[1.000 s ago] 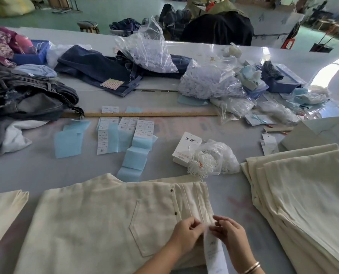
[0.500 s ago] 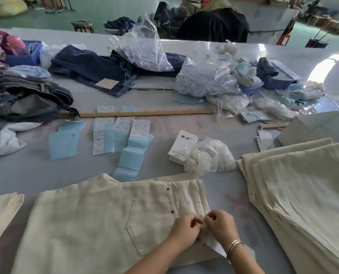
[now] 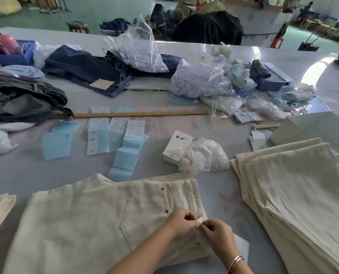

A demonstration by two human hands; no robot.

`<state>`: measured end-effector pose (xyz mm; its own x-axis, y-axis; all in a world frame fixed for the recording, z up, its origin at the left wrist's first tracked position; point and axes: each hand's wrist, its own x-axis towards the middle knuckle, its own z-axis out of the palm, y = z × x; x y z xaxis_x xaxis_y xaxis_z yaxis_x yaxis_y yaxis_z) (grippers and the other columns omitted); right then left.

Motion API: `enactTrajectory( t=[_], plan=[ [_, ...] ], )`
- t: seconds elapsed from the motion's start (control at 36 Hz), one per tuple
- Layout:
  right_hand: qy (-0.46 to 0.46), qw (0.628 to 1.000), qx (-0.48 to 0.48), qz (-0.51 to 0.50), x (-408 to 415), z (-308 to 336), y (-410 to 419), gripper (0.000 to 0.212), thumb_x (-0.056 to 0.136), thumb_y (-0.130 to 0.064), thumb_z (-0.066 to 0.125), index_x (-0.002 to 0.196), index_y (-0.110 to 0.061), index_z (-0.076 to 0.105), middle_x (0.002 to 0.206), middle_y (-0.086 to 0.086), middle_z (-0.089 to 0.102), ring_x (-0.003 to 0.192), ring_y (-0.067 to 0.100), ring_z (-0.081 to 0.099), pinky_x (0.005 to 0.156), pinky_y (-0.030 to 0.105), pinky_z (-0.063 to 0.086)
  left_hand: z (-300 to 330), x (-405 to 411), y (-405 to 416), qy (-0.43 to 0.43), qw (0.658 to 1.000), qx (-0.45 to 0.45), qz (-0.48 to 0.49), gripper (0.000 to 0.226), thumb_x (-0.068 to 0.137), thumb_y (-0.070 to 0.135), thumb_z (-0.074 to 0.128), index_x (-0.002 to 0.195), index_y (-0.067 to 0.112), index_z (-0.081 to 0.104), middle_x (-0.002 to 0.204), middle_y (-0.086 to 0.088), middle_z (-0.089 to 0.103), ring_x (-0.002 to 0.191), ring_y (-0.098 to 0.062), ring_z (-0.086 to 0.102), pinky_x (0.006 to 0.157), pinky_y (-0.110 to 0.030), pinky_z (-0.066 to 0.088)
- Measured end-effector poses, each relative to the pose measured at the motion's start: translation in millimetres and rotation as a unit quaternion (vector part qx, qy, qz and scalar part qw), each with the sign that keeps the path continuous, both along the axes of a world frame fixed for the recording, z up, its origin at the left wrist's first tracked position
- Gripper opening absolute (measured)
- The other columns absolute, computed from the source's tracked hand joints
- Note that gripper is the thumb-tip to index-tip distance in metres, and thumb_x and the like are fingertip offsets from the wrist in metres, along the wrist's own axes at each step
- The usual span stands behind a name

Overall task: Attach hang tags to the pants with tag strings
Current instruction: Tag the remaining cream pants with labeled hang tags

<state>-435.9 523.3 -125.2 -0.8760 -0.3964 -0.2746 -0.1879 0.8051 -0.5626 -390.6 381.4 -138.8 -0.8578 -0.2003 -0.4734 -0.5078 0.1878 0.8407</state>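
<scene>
Even daylight, fairly bright. Strong glare on table [image 3: 313, 76] far up-right of the hands [image 3: 200, 226]. Soft faint shadows. Wide-angle bending at edges; far background soft, slight overall blur, hands included.

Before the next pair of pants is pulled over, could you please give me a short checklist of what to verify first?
1. Pants lying flat on the table: ok.
2. Both hands at the waistband: left hand and right hand pinch something small there: ok.
3. String fully fastened: cannot tell, fingers hide it.
4. Hang tag with the pants: partly visible under the right hand: ok.
5. Bag of strings within reach: ok.
6. Stack of pants waiting on the right: ok.
</scene>
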Motion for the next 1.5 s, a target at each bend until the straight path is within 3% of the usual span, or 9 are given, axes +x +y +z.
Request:
enactTrajectory(
  t=[0.08, 0.28, 0.5, 0.61, 0.78, 1.03, 1.17, 1.28, 1.5],
  plan=[
    [-0.028, 0.991, -0.085, -0.097, 4.6, -4.0, -11.2, 0.034, 0.077, -0.013, 0.072, 0.051, -0.032, 0.061, 0.052, -0.006, 0.06, 0.059, 0.01, 0.053, 0.057, 0.015, 0.039, 3.5, 3.9, -6.8, -0.006, 0.996, 0.077, 0.042, 0.027, 0.092, 0.017, 0.06, 0.068, 0.027, 0.058, 0.053, 0.017, 0.054, 0.059, -0.001, 0.045, 0.053, -0.009, 0.036],
    [-0.071, 0.971, -0.185, -0.133, 12.4, -0.1, -25.4, 0.029, 0.079, -0.007, 0.072, 0.06, -0.029, 0.069, 0.062, 0.002, 0.07, 0.063, 0.016, 0.059, 0.065, 0.036, 0.049, 4.5, 12.7, -7.2, 0.027, 0.973, 0.183, 0.14, 0.013, 0.092, 0.002, 0.059, 0.087, 0.014, 0.057, 0.078, -0.004, 0.059, 0.067, -0.008, 0.055, 0.065, -0.013, 0.047],
    [-0.052, 0.979, -0.183, -0.07, 10.2, 1.4, -23.4, 0.024, 0.081, -0.009, 0.071, 0.068, -0.028, 0.067, 0.064, -0.004, 0.065, 0.061, 0.011, 0.056, 0.057, 0.016, 0.043, 8.0, 15.2, -1.4, 0.01, 0.958, 0.205, 0.198, 0.008, 0.093, 0.016, 0.063, 0.086, 0.019, 0.066, 0.072, 0.003, 0.063, 0.056, -0.001, 0.055, 0.048, -0.012, 0.041],
    [-0.037, 0.976, -0.196, -0.086, 3.1, 7.4, -12.0, 0.032, 0.082, -0.003, 0.069, 0.07, -0.033, 0.069, 0.061, -0.005, 0.068, 0.054, 0.009, 0.057, 0.057, 0.017, 0.046, 10.3, 16.0, -0.9, 0.015, 0.953, 0.193, 0.233, 0.018, 0.097, 0.024, 0.056, 0.082, 0.017, 0.063, 0.065, 0.006, 0.058, 0.056, -0.004, 0.048, 0.048, -0.012, 0.038],
    [-0.079, 0.915, -0.361, -0.161, -10.5, 28.3, -1.5, 0.02, 0.091, 0.005, 0.054, 0.091, -0.01, 0.067, 0.077, 0.008, 0.074, 0.045, 0.01, 0.053, 0.042, 0.017, 0.042, 21.9, 17.1, -7.0, 0.069, 0.936, 0.239, 0.247, 0.021, 0.101, 0.022, 0.047, 0.093, 0.01, 0.063, 0.074, 0.012, 0.069, 0.065, -0.003, 0.055, 0.059, -0.011, 0.043],
    [-0.177, 0.888, -0.409, -0.114, -5.3, 43.5, -23.7, 0.007, 0.098, -0.008, 0.045, 0.1, -0.007, 0.052, 0.095, 0.011, 0.074, 0.048, 0.016, 0.054, 0.048, 0.021, 0.041, 38.0, 11.9, -1.9, 0.154, 0.933, 0.259, 0.198, 0.013, 0.098, 0.013, 0.053, 0.09, 0.012, 0.064, 0.066, 0.007, 0.066, 0.06, -0.001, 0.059, 0.064, -0.016, 0.049],
    [-0.274, 0.803, -0.48, -0.223, 0.5, 45.8, -36.8, 0.013, 0.09, -0.009, 0.058, 0.095, 0.0, 0.065, 0.084, 0.015, 0.07, 0.062, 0.017, 0.05, 0.063, 0.028, 0.04, 42.1, 11.7, 1.0, 0.169, 0.94, 0.243, 0.17, 0.013, 0.095, 0.009, 0.057, 0.088, 0.015, 0.066, 0.067, 0.008, 0.07, 0.069, -0.001, 0.065, 0.071, -0.017, 0.051],
    [-0.362, 0.736, -0.513, -0.253, 5.9, 52.5, -47.4, 0.012, 0.078, -0.015, 0.062, 0.085, -0.005, 0.063, 0.063, 0.005, 0.052, 0.055, 0.01, 0.048, 0.055, 0.022, 0.035, 44.1, 10.8, 3.6, 0.177, 0.937, 0.248, 0.17, 0.014, 0.093, 0.006, 0.059, 0.084, 0.013, 0.067, 0.071, 0.002, 0.072, 0.068, -0.008, 0.066, 0.071, -0.022, 0.053],
    [-0.39, 0.714, -0.51, -0.28, 5.7, 56.4, -51.7, 0.012, 0.088, -0.009, 0.055, 0.089, -0.004, 0.066, 0.072, 0.01, 0.063, 0.066, 0.017, 0.054, 0.061, 0.025, 0.035, 41.1, 8.3, 1.3, 0.183, 0.937, 0.207, 0.212, 0.012, 0.09, 0.012, 0.066, 0.08, 0.016, 0.069, 0.068, 0.002, 0.071, 0.066, -0.008, 0.064, 0.07, -0.023, 0.054]
  ],
)
